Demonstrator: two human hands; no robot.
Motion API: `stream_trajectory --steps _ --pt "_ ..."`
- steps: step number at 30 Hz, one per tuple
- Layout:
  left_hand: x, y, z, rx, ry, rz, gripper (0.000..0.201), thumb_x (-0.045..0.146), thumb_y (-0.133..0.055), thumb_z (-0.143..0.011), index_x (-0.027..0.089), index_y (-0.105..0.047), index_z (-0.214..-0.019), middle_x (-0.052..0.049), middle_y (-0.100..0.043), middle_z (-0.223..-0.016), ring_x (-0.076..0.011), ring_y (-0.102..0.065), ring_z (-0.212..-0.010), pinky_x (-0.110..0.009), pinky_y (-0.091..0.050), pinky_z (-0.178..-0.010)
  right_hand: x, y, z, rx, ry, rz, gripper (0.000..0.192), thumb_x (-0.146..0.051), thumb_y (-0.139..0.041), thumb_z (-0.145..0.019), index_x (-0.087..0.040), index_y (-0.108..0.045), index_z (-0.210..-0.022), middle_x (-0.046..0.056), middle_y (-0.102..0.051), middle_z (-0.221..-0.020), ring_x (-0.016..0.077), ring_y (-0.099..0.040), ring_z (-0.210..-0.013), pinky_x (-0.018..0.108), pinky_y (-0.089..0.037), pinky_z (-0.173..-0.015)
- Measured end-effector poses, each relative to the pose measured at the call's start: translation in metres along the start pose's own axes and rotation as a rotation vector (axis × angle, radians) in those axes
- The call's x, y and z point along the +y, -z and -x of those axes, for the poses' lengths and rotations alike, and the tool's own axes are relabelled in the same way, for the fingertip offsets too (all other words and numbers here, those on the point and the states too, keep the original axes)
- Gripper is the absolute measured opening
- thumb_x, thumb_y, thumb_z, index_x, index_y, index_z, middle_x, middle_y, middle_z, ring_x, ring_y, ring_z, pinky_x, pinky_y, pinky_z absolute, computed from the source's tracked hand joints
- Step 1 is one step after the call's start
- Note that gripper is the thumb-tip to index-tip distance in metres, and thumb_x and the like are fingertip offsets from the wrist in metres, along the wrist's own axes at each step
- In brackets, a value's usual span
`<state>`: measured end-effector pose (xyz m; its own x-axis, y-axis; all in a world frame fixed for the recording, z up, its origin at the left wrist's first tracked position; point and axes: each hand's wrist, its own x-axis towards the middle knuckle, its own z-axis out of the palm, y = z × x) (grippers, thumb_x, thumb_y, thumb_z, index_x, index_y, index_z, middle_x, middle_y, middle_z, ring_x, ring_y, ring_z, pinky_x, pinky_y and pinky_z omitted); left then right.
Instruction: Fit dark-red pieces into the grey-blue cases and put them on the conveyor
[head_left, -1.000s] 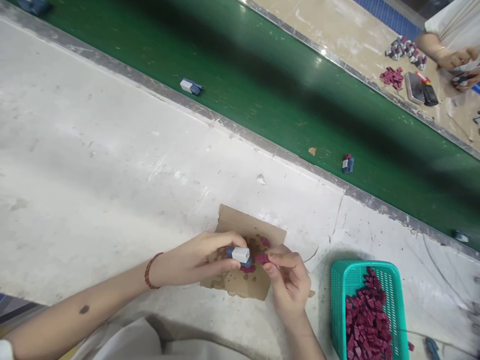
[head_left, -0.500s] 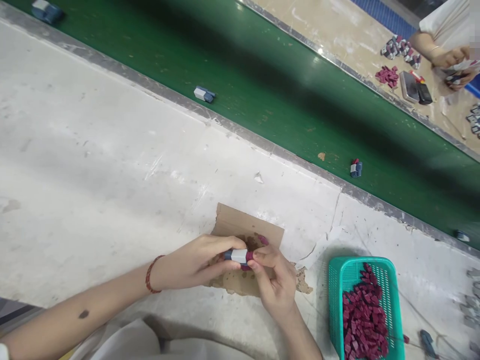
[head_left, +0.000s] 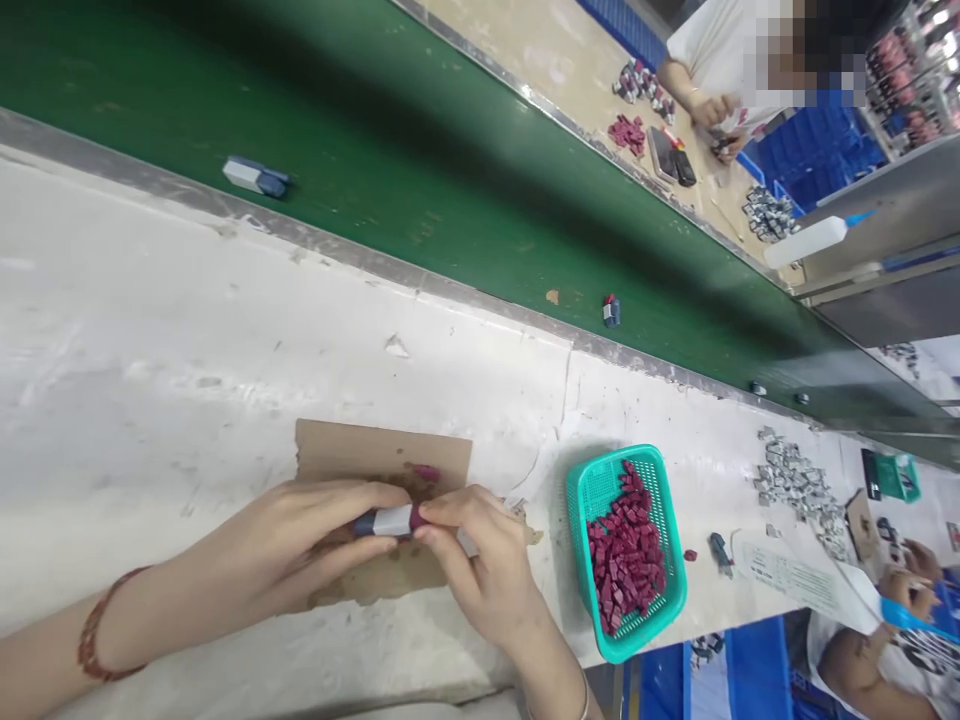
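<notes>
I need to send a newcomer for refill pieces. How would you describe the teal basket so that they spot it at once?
Start at the white worktable beside the green conveyor belt. Just to the right of the person's right hand sits the teal basket, the only mesh container there, heaped with small maroon pieces.

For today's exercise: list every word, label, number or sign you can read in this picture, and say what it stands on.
No text can be read in this view.
White printed paper sheet on the bench beside the teal plastic basket: faint print, too small and blurred to read.
Small white-and-blue plastic block pinched between left hand and right hand: no marking visible.
</notes>
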<state>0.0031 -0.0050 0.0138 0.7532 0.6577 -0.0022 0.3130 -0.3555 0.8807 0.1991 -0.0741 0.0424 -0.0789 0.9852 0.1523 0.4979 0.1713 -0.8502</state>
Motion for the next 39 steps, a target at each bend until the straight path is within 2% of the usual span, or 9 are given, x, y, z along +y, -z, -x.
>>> stream_trajectory --steps 2,6,9,12,19,25,30,34,39 --pt "0.001 0.009 -0.017 0.025 -0.038 -0.019 0.024 0.042 -0.050 -0.096 0.027 -0.067 -0.105 0.000 -0.075 -0.098 -0.0199 -0.070 -0.083 -0.024 -0.051 -0.075 -0.001 0.028 0.011 0.018 -0.054 0.145 0.014 -0.021 -0.051 -0.097 -0.023 -0.064 -0.103 0.004 -0.073 -0.091 0.0173 -0.067 -0.085 0.029 -0.053 -0.076" --pt "-0.010 0.040 -0.067 0.135 0.007 -0.153 0.039 0.051 -0.045 -0.095 0.022 -0.067 -0.108 -0.006 -0.073 -0.104 -0.0241 -0.066 -0.088 -0.030 -0.048 -0.076 0.013 0.094 0.049 0.276 -0.327 0.550 0.016 -0.022 -0.049 -0.094 -0.023 -0.065 -0.096 0.006 -0.069 -0.095 0.0225 -0.065 -0.091 0.036 -0.051 -0.080" --pt "-0.027 0.061 -0.110 0.253 0.064 -0.310 0.043 0.049 -0.041 -0.095 0.017 -0.067 -0.107 -0.009 -0.071 -0.102 -0.0266 -0.061 -0.091 -0.033 -0.047 -0.078 0.031 0.128 0.076 0.177 -0.539 0.727 0.020 -0.029 -0.048 -0.090 -0.023 -0.067 -0.092 0.008 -0.069 -0.093 0.0266 -0.064 -0.090 0.041 -0.051 -0.080" --pt "-0.043 0.068 -0.146 0.282 0.044 -0.419 0.041 0.036 -0.039 -0.096 0.010 -0.063 -0.116 -0.014 -0.069 -0.105 -0.0300 -0.057 -0.100 -0.039 -0.046 -0.085 0.045 0.139 0.087 0.058 -0.647 0.738 0.023 -0.032 -0.046 -0.087 -0.024 -0.068 -0.090 0.008 -0.068 -0.095 0.0274 -0.065 -0.090 0.041 -0.051 -0.080" --pt "-0.066 0.068 -0.183 0.404 -0.055 -0.590 0.036 0.027 -0.040 -0.094 0.013 -0.066 -0.115 -0.015 -0.063 -0.111 -0.0320 -0.051 -0.107 -0.046 -0.043 -0.095 0.065 0.137 0.088 0.020 -0.633 0.743 0.027 -0.038 -0.044 -0.087 -0.026 -0.068 -0.083 0.007 -0.067 -0.091 0.0259 -0.066 -0.084 0.039 -0.050 -0.075" --pt "-0.092 0.100 -0.170 0.511 -0.003 -0.682 0.041 0.025 -0.042 -0.090 0.011 -0.061 -0.123 -0.019 -0.054 -0.127 -0.0367 -0.042 -0.122 -0.054 -0.035 -0.102 0.071 0.138 0.087 0.065 -0.577 0.808 0.026 -0.041 -0.047 -0.085 -0.026 -0.066 -0.078 0.007 -0.066 -0.086 0.0271 -0.064 -0.080 0.040 -0.049 -0.073" --pt "-0.110 0.125 -0.159 0.485 0.121 -0.694 0.037 0.028 -0.044 -0.088 0.010 -0.065 -0.112 -0.019 -0.059 -0.113 -0.0386 -0.051 -0.110 -0.055 -0.039 -0.096 0.059 0.133 0.076 0.233 -0.587 0.579 0.028 -0.048 -0.049 -0.087 -0.023 -0.063 -0.090 0.008 -0.069 -0.092 0.0271 -0.065 -0.086 0.039 -0.051 -0.076" --pt "-0.097 0.120 -0.150 0.560 0.148 -0.413 0.029 0.030 -0.048 -0.086 0.012 -0.063 -0.102 -0.015 -0.063 -0.101 -0.0326 -0.059 -0.098 -0.049 -0.044 -0.091 0.036 0.111 0.057 0.420 -0.605 0.404 0.035 -0.053 -0.048 -0.090 -0.021 -0.062 -0.096 0.005 -0.068 -0.081 0.0225 -0.064 -0.073 0.033 -0.051 -0.067" --pt "-0.060 0.091 -0.118 0.590 0.260 0.420 0.035 0.041 -0.073 -0.069 0.018 -0.054 -0.086 -0.005 -0.066 -0.083 -0.0201 -0.064 -0.074 -0.034 -0.052 -0.072 0.012 0.049 0.024 0.293 -0.527 0.061 0.027 -0.045 -0.058 -0.088 -0.021 -0.064 -0.096 0.005 -0.071 -0.085 0.0193 -0.067 -0.077 0.026 -0.052 -0.062"
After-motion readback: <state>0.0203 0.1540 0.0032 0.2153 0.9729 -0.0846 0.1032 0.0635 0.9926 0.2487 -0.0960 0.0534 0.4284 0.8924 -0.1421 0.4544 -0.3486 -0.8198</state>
